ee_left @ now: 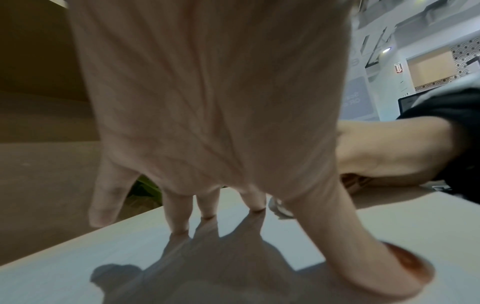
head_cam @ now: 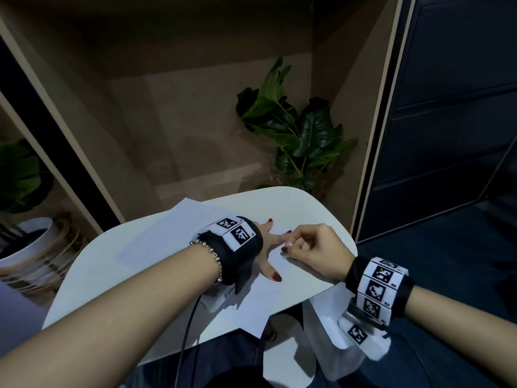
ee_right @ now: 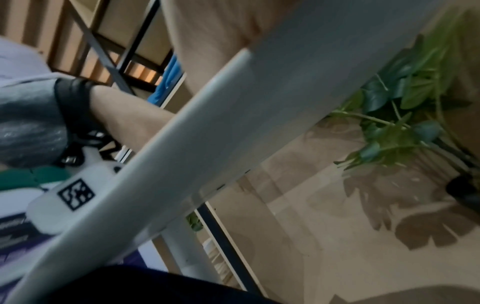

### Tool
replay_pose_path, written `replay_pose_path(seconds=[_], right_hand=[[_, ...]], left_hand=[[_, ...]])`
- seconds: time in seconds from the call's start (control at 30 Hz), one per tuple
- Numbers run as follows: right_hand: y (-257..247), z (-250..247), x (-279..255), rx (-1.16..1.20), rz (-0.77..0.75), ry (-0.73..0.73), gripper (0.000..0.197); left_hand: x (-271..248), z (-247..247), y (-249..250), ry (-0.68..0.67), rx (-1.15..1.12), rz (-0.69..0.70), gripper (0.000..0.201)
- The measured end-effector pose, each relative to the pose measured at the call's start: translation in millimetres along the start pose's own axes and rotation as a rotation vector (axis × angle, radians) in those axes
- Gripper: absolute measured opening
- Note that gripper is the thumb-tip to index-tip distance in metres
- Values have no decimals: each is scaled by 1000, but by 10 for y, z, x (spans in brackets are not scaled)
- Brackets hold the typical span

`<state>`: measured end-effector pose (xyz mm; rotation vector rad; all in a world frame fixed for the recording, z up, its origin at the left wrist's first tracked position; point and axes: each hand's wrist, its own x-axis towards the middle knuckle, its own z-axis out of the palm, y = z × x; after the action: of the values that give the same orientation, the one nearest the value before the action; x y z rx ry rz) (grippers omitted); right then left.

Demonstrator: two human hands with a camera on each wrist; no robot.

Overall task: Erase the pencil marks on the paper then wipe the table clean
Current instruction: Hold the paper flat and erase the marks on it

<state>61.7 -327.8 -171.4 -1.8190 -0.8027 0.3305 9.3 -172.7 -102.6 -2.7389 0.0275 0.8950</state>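
A white sheet of paper lies on the small white table. My left hand presses flat on the paper with its fingers spread; the left wrist view shows those fingers and the thumb straight on the paper. Just right of it, my right hand pinches a small white eraser with curled fingers and holds it down on the paper. The eraser peeks out behind my left index finger. No pencil marks can be made out. In the right wrist view the table edge hides the fingers.
A leafy green plant stands on the floor beyond the table's far edge. Another plant in a white pot sits at the left. A dark cabinet rises to the right. A cable hangs from my left wrist.
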Motion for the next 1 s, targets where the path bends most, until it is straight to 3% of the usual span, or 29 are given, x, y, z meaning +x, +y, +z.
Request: replay_pose_path(seconds=[0.1, 0.23, 0.33, 0.47, 0.63, 0.8, 0.93, 1.0], right_hand=[[-33, -17, -24, 59, -9, -129, 10], [-9, -76, 93, -80, -14, 22, 12], [-68, -22, 41, -73, -9, 44, 12], [-139, 39, -105, -55, -55, -128, 12], [-49, -19, 2, -152, -19, 96, 11], [-143, -18, -62, 5, -26, -185, 8], [-13, -75, 70, -145, -22, 96, 8], [-17, -63, 78, -121, -10, 92, 8]], left_hand=[[1, -6, -1, 5, 0, 1, 103], [-6, 9, -2, 4, 2, -1, 103], [-5, 18, -11, 0, -15, 8, 103], [18, 30, -46, 9, -29, 29, 102], [28, 31, -29, -1, -10, 7, 105], [20, 20, -43, -4, -23, 29, 102], [41, 49, -54, 5, -19, 28, 106], [46, 54, -61, 4, -28, 28, 107]])
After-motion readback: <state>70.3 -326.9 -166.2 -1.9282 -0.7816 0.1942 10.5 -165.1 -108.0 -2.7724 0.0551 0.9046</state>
